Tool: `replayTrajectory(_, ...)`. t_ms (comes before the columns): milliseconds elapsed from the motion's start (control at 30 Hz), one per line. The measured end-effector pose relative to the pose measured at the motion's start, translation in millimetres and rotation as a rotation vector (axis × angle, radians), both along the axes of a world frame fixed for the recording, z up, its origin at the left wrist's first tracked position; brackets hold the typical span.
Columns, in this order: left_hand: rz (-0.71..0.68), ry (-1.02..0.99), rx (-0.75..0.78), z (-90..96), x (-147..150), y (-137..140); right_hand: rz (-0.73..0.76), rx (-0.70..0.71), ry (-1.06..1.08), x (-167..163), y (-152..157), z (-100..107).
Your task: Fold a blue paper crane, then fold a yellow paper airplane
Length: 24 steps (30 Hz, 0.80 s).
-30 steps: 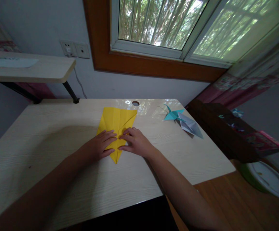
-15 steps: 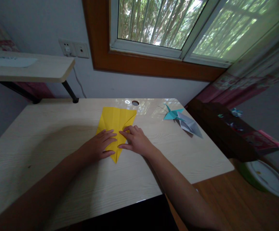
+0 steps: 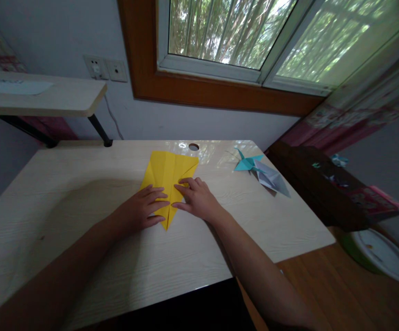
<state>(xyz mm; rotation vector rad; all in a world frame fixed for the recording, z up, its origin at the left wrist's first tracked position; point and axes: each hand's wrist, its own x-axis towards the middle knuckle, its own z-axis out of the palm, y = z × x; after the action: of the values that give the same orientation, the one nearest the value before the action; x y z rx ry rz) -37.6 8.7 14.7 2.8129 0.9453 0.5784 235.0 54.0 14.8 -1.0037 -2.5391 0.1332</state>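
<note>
A sheet of yellow paper (image 3: 169,168), folded to a point at the near end, lies on the pale table. Long creases run down it, and its two lower edges meet near the middle. My left hand (image 3: 147,207) rests flat over its left edge with fingers spread. On the right edge, my right hand (image 3: 197,197) presses with bent fingertips, its thumb held apart from the fingers. Parts of both paper edges are hidden under the hands.
A teal folded paper figure (image 3: 247,162) and a grey-white one (image 3: 271,177) lie at the table's right side. A raised shelf (image 3: 71,99) stands at the back left. Behind the table is a window (image 3: 216,37); a round white-topped stool (image 3: 385,253) is at the far right.
The yellow paper has shifted slightly away and to the right, turning a little. My right hand has moved slightly with it, while my left hand stays almost in place.
</note>
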Motion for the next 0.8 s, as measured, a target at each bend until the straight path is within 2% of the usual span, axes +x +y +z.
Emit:
replayTrajectory(300, -0.096, 0.001, 0.000, -6.6, -1.7, 3.2, -0.021, -0.006, -0.012, 0.1, -0.3, 2.7)
replayTrajectory(567, -0.117, -0.009, -0.056, 4.4, -2.3, -1.8, -0.074, -0.010, -0.029, -0.1, -0.5, 2.7)
replayTrajectory(800, -0.143, 0.019, -0.026, 10.6, -1.3, -4.3, -0.156, -0.063, -0.139, -1.1, -2.7, 10.6)
